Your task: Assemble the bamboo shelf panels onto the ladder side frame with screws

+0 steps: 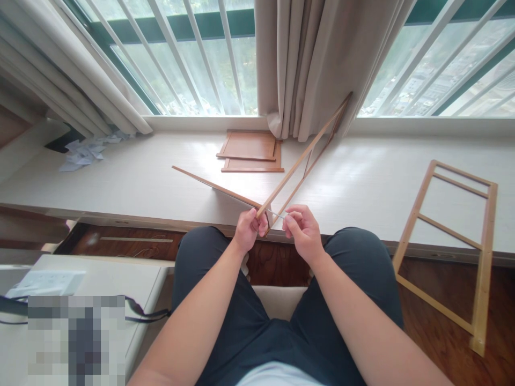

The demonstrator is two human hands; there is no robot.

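My left hand (246, 231) is closed round the near corner of a long wooden frame (302, 155), which slants up and away to the right, its far end near the curtain. A thin wooden panel (217, 187), seen almost edge-on, meets the frame at that corner and stretches to the left. My right hand (303, 230) pinches a thin metal rod-shaped tool (276, 214), which points left at the joint. Its grip end is hidden in my fingers, and I cannot tell whether the tip sits in a hole.
Two brown wooden panels (251, 145) lie overlapping near the window. Another wooden frame (484, 262) leans against the right front edge of the white ledge (132, 179). Crumpled white paper (82, 154) lies far left. An open drawer (120, 238) and a white cabinet (137, 273) stand left of my legs.
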